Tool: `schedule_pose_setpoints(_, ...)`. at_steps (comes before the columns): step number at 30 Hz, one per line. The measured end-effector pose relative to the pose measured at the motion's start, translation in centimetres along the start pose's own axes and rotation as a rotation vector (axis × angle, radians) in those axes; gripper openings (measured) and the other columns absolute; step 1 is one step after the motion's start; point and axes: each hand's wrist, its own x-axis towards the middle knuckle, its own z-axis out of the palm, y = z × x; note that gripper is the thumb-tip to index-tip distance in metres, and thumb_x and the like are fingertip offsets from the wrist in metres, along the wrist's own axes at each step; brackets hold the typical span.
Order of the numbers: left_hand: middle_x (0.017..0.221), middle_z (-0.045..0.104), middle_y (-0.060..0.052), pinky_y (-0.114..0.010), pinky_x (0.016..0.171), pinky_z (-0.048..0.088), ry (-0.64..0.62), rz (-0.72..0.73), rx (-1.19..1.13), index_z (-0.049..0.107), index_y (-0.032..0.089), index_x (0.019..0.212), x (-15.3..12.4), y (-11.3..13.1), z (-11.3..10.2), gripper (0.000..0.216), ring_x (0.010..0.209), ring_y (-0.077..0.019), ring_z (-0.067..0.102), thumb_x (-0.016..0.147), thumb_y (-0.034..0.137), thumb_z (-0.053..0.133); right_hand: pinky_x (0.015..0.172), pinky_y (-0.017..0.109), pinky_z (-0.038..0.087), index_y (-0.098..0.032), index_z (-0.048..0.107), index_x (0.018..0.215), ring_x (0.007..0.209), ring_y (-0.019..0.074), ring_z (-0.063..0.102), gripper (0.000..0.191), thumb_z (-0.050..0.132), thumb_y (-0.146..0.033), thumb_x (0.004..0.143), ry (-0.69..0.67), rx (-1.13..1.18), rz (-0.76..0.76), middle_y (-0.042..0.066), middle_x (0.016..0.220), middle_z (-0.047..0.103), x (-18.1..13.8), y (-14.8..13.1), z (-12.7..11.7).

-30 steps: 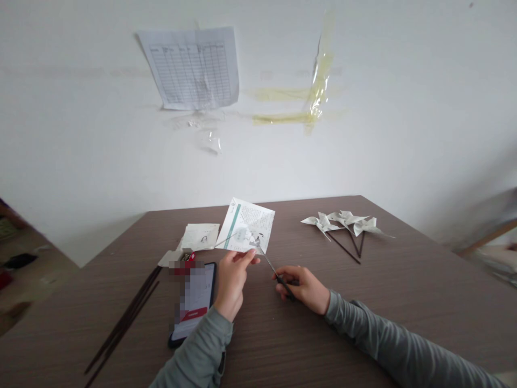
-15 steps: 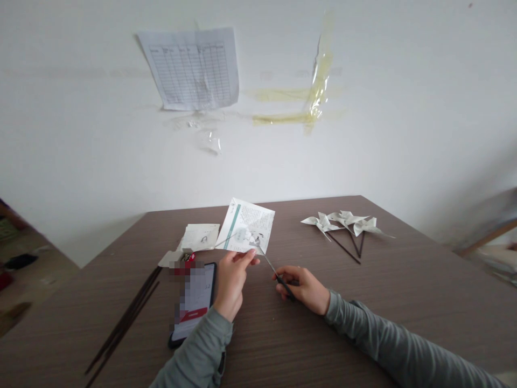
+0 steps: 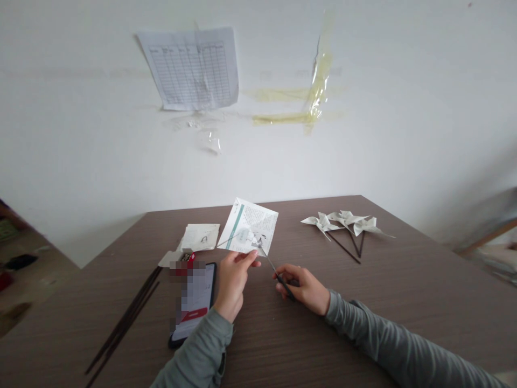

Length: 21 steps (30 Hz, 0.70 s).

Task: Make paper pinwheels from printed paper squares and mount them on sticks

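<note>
My left hand [image 3: 233, 283] pinches the lower edge of a square printed paper [image 3: 249, 223] with a teal stripe, holding it tilted above the table. Diagonal creases cross the sheet, and a dark line that looks like a slit runs in from its left corner. In my right hand [image 3: 302, 288], the fingers wrap round the black handles of a pair of scissors [image 3: 271, 262]. The metal blades reach up to the paper's lower right corner, just beside my left fingertips. How far the blades are apart cannot be made out.
Several paper pinwheels [image 3: 343, 220] on dark sticks lie at the back right. On the left are a stack of paper squares [image 3: 201, 237], a small red box [image 3: 188, 257], a phone [image 3: 196, 302] and several dark sticks [image 3: 125, 318]. A wall [image 3: 283, 167] rises behind the table [image 3: 323, 345].
The paper has shifted slightly to the right with my left fingers. The scissors and my right hand are almost where they were.
</note>
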Motion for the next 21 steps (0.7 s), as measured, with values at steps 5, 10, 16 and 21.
schedule_pose_setpoints(5, 0.082, 0.09, -0.007, -0.026, 0.056, 0.051, -0.003, -0.001, -0.019, 0.087, 0.02, 0.083, -0.15, 0.0, 0.12, 0.045, 0.07, -0.0238, 0.084, 0.059, 0.044, 0.118, 0.076, 0.042, 0.063, -0.026, 0.085, 0.109, 0.068, 0.026, 0.072, 0.058, 0.1, -0.079, 0.094, 0.014, 0.015, -0.015, 0.003, 0.071, 0.079, 0.03, -0.04, 0.08)
schedule_pose_setpoints(10, 0.083, 0.091, -0.008, -0.027, 0.057, 0.054, 0.001, 0.0, -0.015, 0.086, 0.02, 0.081, -0.24, -0.06, 0.07, 0.043, 0.073, -0.0247, 0.086, 0.062, 0.042, 0.117, 0.072, 0.04, 0.061, -0.025, 0.084, 0.107, 0.065, 0.0241, 0.069, 0.062, 0.1, -0.083, 0.092, 0.01, 0.029, -0.009, 0.001, 0.07, 0.078, 0.15, 0.07, 0.18)
schedule_pose_setpoints(16, 0.081, 0.09, -0.008, -0.026, 0.055, 0.053, -0.003, 0.002, -0.015, 0.086, 0.02, 0.081, -0.15, 0.01, 0.03, 0.046, 0.071, -0.025, 0.086, 0.059, 0.045, 0.119, 0.07, 0.038, 0.053, -0.027, 0.08, 0.108, 0.066, 0.0211, 0.062, 0.061, 0.096, -0.083, 0.09, -0.009, 0.024, 0.024, -0.003, 0.069, 0.073, 0.21, -0.06, 0.21)
schedule_pose_setpoints(21, 0.081, 0.091, -0.009, -0.025, 0.054, 0.052, -0.001, 0.002, -0.016, 0.087, 0.021, 0.08, -0.14, 0.12, 0.15, 0.043, 0.069, -0.0237, 0.084, 0.059, 0.044, 0.117, 0.07, 0.04, 0.054, -0.027, 0.08, 0.107, 0.066, 0.0224, 0.064, 0.059, 0.097, -0.08, 0.09, -0.009, 0.041, 0.023, -0.001, 0.069, 0.074, 0.14, -0.22, 0.27)
